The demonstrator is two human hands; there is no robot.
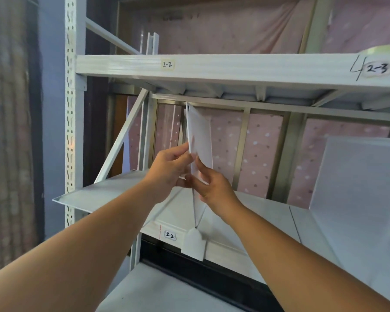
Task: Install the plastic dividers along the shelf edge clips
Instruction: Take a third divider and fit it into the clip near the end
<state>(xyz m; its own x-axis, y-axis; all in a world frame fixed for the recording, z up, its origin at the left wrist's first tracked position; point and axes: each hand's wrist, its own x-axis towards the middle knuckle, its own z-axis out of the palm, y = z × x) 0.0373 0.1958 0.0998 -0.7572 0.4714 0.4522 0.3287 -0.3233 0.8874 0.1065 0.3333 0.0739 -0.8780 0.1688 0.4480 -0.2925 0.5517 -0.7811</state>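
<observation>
left hand (167,170) | pinched on divider (199,136) | right hand (212,188) pinched just beside | clip (193,244) below hands | divider best kept upright, lower edge fed into clip

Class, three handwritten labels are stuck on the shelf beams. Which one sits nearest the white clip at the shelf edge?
The small white handwritten "3-2" label on the lower shelf beam, just left of the white plastic clip. The "2-2" label and "2-3" label sit on the upper beam.
</observation>
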